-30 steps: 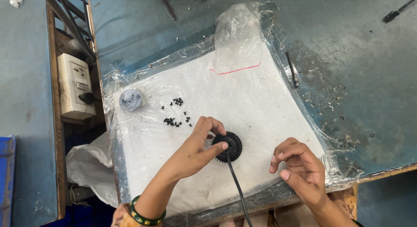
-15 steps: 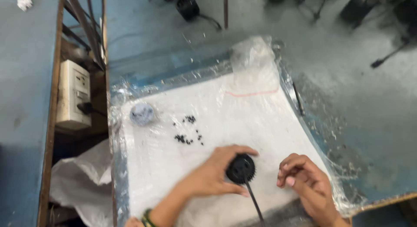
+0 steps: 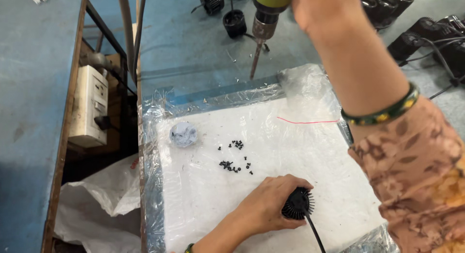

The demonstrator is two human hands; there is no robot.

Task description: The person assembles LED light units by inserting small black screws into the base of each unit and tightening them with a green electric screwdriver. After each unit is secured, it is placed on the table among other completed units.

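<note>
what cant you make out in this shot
- Right hand, head view: fingers cut off by the top edge, so its grip on the screwdriver is unseen.
- Finned black part: near side hidden by the left hand.
- Small black screws: too small to count.
- Cable: end cut off by the bottom edge.

- A blue worktable (image 3: 193,54) with a worn, scratched top.
- A white switch box (image 3: 89,107) is mounted at its left side.
- A white plastic bag (image 3: 99,209) lies below.
</note>
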